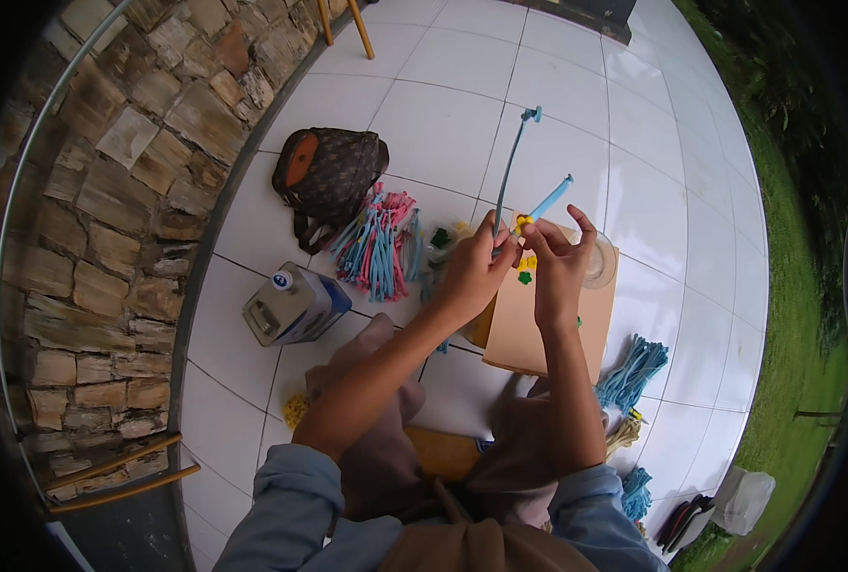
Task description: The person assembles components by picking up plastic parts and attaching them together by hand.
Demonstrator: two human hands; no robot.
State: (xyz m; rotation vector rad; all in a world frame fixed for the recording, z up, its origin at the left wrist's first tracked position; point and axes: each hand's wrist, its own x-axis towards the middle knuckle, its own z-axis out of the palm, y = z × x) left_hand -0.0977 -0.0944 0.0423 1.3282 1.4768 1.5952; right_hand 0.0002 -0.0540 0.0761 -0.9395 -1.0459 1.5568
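Above a tan board (538, 329), both my hands are closed on a thin blue strip (550, 198) with knotted ends. One end sticks up and to the right, and a longer length (510, 172) rises upright from my left hand (476, 276). A small yellow flower-shaped piece (522, 223) sits on the strip between my fingertips. My right hand (561, 272) pinches beside that piece, its other fingers raised. Below on the board lie yellow pieces (531, 262) and a green flower-shaped piece (524, 278). A clear round container (599, 263) stands behind my right hand.
Left of me are a dark backpack (333, 176), a pile of pink and blue strips (376, 248) and a jerrycan (298, 305). Blue bundles (634, 372) lie on the tiles at right. A yellow heap (295, 410) sits by my leg. A stone wall (119, 210) borders the left.
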